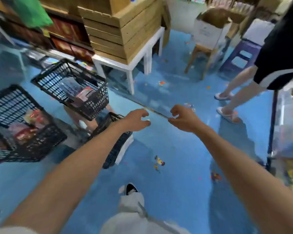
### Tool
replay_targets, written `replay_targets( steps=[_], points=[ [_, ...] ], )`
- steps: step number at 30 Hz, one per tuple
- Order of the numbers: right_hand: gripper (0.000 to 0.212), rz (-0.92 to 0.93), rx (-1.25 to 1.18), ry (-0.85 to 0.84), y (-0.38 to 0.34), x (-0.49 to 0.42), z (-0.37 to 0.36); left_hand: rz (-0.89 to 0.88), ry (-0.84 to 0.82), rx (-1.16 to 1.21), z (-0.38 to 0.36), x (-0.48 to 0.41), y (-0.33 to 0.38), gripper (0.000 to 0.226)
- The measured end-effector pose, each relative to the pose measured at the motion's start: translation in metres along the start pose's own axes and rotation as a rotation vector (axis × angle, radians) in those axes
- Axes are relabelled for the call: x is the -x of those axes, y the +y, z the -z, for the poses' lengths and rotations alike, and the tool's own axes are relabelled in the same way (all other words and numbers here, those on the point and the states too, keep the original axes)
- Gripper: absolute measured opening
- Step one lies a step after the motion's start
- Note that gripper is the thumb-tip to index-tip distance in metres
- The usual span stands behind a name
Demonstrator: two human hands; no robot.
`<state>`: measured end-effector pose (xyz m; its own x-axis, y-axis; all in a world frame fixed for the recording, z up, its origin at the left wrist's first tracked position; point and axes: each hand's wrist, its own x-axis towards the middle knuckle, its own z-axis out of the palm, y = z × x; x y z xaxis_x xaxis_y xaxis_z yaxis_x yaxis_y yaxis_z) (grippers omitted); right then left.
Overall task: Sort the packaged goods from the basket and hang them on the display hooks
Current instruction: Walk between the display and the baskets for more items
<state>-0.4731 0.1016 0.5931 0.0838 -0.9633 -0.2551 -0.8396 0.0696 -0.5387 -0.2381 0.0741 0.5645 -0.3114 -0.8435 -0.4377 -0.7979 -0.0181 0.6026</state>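
1. My right hand pinched the near corner of a clear flat pack, held out over the blue floor.
2. My left hand had its fingers curled at the pack's near edge. The blur kept me from telling whether they gripped it.
3. Black baskets stood to my left, with packets lying inside.
4. Wooden crates sat stacked on a white table beyond.
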Motion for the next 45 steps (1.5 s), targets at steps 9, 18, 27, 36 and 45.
replay_targets(
  steps=[9,18,27,36,45],
  points=[
    [0.036,0.358,0.101,-0.237,-0.229,-0.156,-0.101,0.304,0.236,0.069,0.16,0.049,-0.198,0.049],
    [0.033,0.619,0.142,-0.475,-0.392,-0.251,-0.179,0.548,0.472,0.276,0.247,0.098,-0.3,0.042],
    [0.043,0.705,0.091,-0.735,-0.512,-0.305,-0.265,0.83,0.642,0.574,0.279,0.127,-0.374,0.036],
    [0.019,0.515,0.148,-0.812,-0.56,-0.319,-0.399,0.84,0.578,0.857,0.274,0.112,-0.5,0.026],
    [0.043,0.128,0.165,-0.776,-0.557,-0.328,-0.505,0.711,0.364,1.117,0.248,0.071,-0.601,0.017]
  ],
)
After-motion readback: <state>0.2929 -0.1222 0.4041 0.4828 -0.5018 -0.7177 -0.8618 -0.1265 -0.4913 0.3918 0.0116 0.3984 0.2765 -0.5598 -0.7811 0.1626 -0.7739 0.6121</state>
